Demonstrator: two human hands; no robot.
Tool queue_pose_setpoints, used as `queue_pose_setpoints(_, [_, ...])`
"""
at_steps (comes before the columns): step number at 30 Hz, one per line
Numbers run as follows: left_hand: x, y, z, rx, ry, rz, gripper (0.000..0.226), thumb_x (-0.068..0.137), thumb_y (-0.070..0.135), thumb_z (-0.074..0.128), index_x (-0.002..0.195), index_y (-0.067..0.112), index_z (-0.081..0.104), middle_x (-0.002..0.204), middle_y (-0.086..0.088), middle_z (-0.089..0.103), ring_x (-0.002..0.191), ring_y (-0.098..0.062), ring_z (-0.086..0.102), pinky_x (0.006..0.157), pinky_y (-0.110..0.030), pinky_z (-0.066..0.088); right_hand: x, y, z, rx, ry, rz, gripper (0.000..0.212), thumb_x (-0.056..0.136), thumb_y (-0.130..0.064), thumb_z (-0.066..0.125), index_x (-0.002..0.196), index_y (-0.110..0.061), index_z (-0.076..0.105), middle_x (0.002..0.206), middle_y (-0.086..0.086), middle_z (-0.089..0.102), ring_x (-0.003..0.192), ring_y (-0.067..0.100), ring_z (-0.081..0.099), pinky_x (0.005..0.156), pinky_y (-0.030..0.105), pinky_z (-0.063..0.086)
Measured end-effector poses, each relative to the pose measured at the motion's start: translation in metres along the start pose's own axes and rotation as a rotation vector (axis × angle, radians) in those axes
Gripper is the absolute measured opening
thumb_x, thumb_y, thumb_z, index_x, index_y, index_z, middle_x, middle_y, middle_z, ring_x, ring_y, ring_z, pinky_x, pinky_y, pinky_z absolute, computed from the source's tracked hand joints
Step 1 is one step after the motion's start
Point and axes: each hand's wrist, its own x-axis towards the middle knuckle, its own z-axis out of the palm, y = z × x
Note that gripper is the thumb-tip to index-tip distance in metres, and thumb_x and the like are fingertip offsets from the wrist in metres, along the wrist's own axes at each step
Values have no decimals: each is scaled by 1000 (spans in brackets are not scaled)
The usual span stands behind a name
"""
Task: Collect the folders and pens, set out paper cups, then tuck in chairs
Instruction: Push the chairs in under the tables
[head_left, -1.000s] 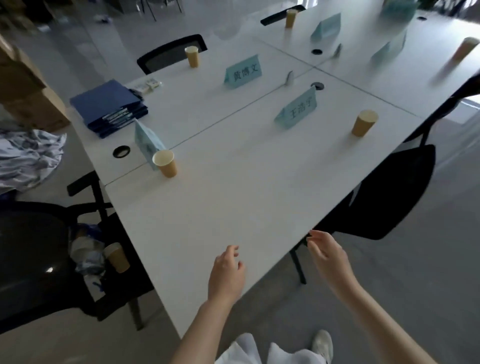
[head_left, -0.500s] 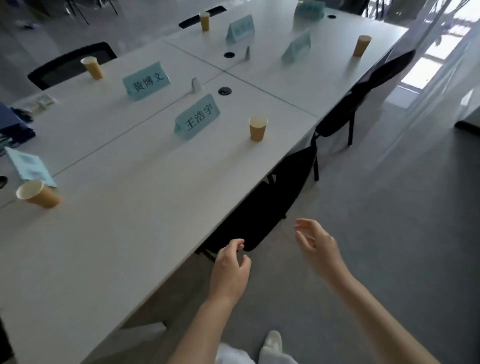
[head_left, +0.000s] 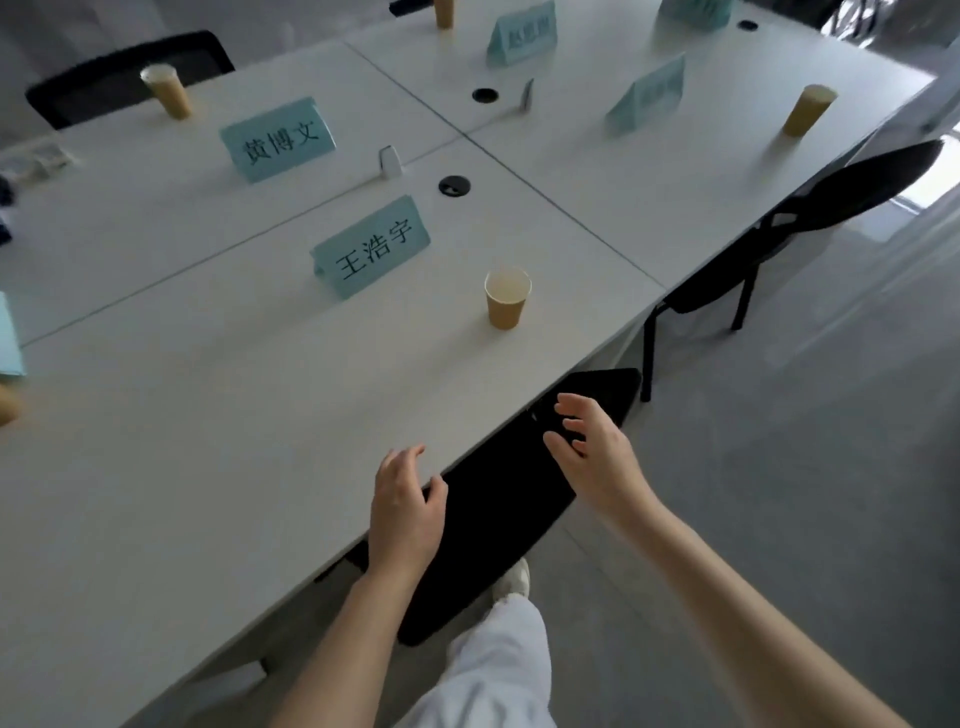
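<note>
A black chair (head_left: 498, 509) stands pushed partly under the near edge of the white table (head_left: 208, 467), its backrest sticking out toward me. My left hand (head_left: 405, 504) hovers over the table edge at the backrest's left part, fingers apart, holding nothing. My right hand (head_left: 592, 457) is open over the backrest's right end, fingers spread, close to the top of the backrest. A brown paper cup (head_left: 506, 299) stands on the table just beyond, beside a teal name card (head_left: 371, 247). More paper cups stand at far left (head_left: 166, 91) and far right (head_left: 808, 109).
A second black chair (head_left: 831, 202) sits at the table's right side, angled outward. Another chair (head_left: 124, 67) is at the far left side. Further teal name cards (head_left: 278, 137) and round cable holes (head_left: 454, 185) dot the table. Grey floor lies to the right.
I have stepped along the table to the right. Both hands have come forward from the table's corner and floor to above the near black chair's backrest.
</note>
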Motion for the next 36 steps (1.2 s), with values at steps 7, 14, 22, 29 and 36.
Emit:
queue_pose_setpoints(7, [77, 41, 44, 30, -10, -47, 54, 96, 18, 48, 147, 8, 32, 156, -10, 30, 149, -25, 13, 119, -36, 18, 124, -3, -17, -42, -144, 68, 66, 86, -30, 66, 141, -21, 32, 134, -2, 48, 123, 15, 47, 105, 37, 41])
queue_pose_setpoints(14, [130, 58, 96, 236, 16, -188, 85, 93, 33, 53, 155, 17, -3, 164, 0, -10, 150, -31, -7, 119, -48, 13, 238, 0, -3, -170, -296, -63, 102, 76, -29, 77, 150, -12, 9, 150, 9, 25, 139, 26, 27, 112, 34, 23])
queue_pose_setpoints(22, [171, 75, 144, 317, 43, -415, 85, 95, 46, 48, 155, 17, -5, 163, -4, -12, 149, -32, -10, 119, -52, 4, 313, 19, 9, -238, -515, -218, 112, 71, -25, 81, 151, -15, 3, 147, 13, 26, 136, 32, 30, 114, 44, 28])
queue_pose_setpoints(29, [182, 82, 163, 337, 63, -512, 82, 92, 54, 45, 156, 21, 6, 164, -3, -4, 149, -38, -7, 116, -59, 5, 337, 27, 12, -202, -556, -322, 80, 72, -14, 79, 136, -7, 32, 134, 11, 42, 124, 28, 43, 95, 28, 35])
queue_pose_setpoints(36, [227, 82, 153, 397, 93, -449, 80, 89, 55, 46, 155, 21, 17, 164, -6, 8, 148, -40, 3, 113, -64, 9, 376, 0, 15, -108, -483, -288, 76, 72, -21, 81, 131, -11, 34, 128, 7, 48, 114, 24, 48, 87, 28, 38])
